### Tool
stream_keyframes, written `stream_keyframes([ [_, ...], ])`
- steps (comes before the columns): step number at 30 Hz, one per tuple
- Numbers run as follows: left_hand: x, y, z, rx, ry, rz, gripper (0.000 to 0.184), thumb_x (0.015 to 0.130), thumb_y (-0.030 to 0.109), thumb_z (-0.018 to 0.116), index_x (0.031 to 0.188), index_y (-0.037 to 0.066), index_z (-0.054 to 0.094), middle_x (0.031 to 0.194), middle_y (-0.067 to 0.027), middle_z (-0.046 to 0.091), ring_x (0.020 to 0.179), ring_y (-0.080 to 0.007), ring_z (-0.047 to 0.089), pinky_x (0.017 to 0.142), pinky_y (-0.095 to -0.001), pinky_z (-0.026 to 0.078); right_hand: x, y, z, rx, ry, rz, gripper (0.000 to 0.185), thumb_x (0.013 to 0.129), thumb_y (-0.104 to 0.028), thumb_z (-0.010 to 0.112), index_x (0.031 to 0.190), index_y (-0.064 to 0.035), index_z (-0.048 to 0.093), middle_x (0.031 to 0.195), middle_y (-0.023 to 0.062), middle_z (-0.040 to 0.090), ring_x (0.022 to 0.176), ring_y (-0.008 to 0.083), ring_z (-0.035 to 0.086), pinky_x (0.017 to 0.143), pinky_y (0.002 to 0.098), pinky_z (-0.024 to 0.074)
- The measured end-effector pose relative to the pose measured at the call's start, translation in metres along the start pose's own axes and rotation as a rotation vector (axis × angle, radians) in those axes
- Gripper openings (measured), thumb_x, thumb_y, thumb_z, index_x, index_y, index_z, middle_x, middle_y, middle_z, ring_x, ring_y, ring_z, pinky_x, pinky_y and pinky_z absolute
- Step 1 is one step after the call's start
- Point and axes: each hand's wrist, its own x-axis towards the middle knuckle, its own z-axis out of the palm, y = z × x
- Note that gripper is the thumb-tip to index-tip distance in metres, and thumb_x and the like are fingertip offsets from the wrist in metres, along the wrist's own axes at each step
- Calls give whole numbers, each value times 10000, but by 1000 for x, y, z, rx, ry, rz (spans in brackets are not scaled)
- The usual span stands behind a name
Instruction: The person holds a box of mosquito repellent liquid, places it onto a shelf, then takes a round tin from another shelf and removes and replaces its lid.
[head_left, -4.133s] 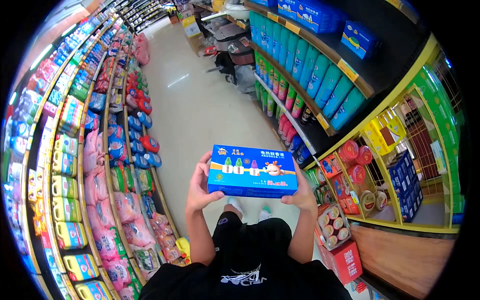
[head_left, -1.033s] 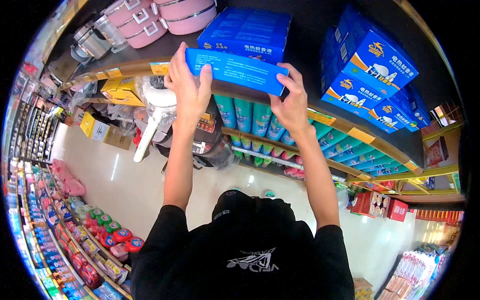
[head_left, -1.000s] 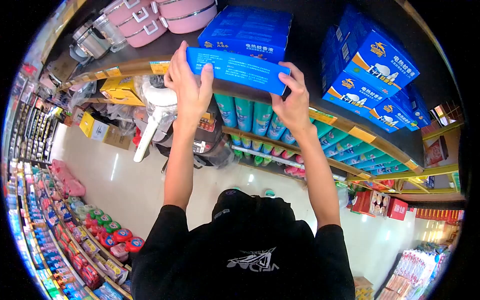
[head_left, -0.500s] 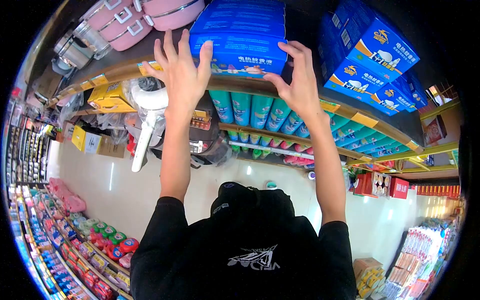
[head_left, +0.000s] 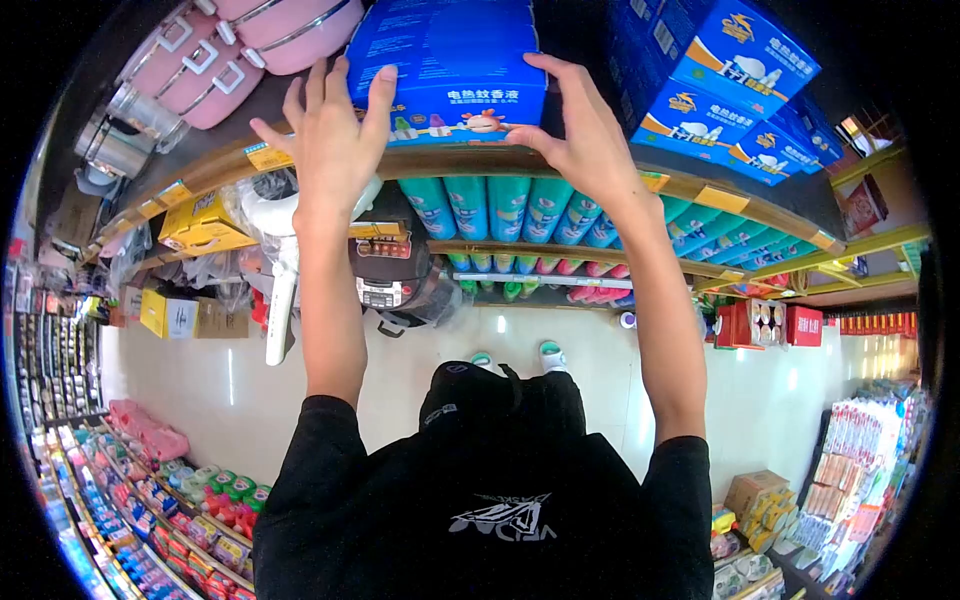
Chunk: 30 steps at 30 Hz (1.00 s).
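A blue box of mosquito repellent liquid [head_left: 445, 75] rests on the dark upper shelf, its printed front close to the shelf edge. At its left front corner is my left hand [head_left: 335, 135], the thumb against the front face and the fingers along the left side. My right hand [head_left: 585, 135] grips the opposite corner, with a finger on the top edge and the thumb low on the front. The box sits between both hands. To the right stand stacked blue boxes [head_left: 700, 125] of similar print, apart from my right hand.
Pink lunch boxes [head_left: 290, 30] and metal cups [head_left: 125, 145] stand left on the same shelf. Green-blue spray cans [head_left: 505, 205] line the shelf below. A white handle-shaped object [head_left: 281, 310] hangs under my left forearm. Behind are shelves of bottles [head_left: 225, 495] and a cardboard box [head_left: 755, 490].
The view has shifted slightly, and the shelf goods appear further left. My feet now show on the floor. Both hands stay at the blue box's corners, with their grip much the same.
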Motion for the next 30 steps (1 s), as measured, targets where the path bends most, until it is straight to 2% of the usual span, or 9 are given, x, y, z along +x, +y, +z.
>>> stream_keyframes([
  [5,-22,-1,-4,-103,294,-18,718,862,497,586,1404,66,398,1493,-204,296,1350,-404,277,1059,-657,62,-53,-16,-5,65,289,90,920,674,-226,831,1393,8,308,1285,231,471,1195,385,459,991,433,394],
  [9,-110,31,21,-898,507,56,548,822,325,676,1217,-10,496,1284,-212,453,1237,-347,394,1042,-459,299,-197,-20,20,20,341,413,730,725,-162,788,1314,32,403,1208,212,498,1117,373,480,974,444,379],
  [10,-147,40,37,-1038,401,129,513,799,276,683,1182,-15,504,1178,-197,496,1170,-330,445,999,-437,348,-235,-18,26,-2,263,502,713,725,-153,786,1308,19,414,1211,216,494,1109,379,482,967,444,386],
  [13,-228,75,49,-862,-621,244,410,825,214,664,1155,17,521,1148,-187,562,1063,-337,555,906,-409,443,-358,-30,28,-44,14,817,620,741,-138,765,1270,-22,464,1243,231,468,1095,394,496,948,444,411],
  [17,-360,52,127,-678,-1608,520,441,849,153,613,1267,83,493,1147,-231,584,1056,-392,563,896,-442,458,-536,-65,11,-54,-334,1355,569,799,-359,693,1172,44,545,1074,270,573,1059,430,527,915,453,435],
  [21,-383,98,139,-564,-1949,534,463,850,140,603,1295,87,487,1152,-223,598,1058,-394,573,883,-432,470,-631,-94,-14,291,-407,2023,850,762,-722,549,1113,49,623,1003,267,644,985,403,612,864,440,470],
  [22,-383,119,146,-603,-2010,505,470,847,138,604,1299,88,486,1150,-220,603,1053,-392,579,879,-427,473,-639,-97,-21,349,-331,2033,873,763,-745,516,1102,50,632,1010,271,645,996,393,614,865,433,471],
  [25,-386,188,164,-514,-2015,974,573,824,94,615,1368,113,435,1172,-201,615,991,-360,630,852,-403,494,-668,-95,-31,452,-161,2045,919,765,-784,462,1089,56,644,1025,269,650,1011,362,621,864,417,474],
  [30,-411,314,157,-622,-1967,1120,567,824,134,618,1364,133,444,1137,-181,634,1034,-342,616,875,-411,484,-708,-78,-71,548,119,2081,868,777,-743,506,1100,51,645,1017,221,665,967,308,636,858,407,476],
])
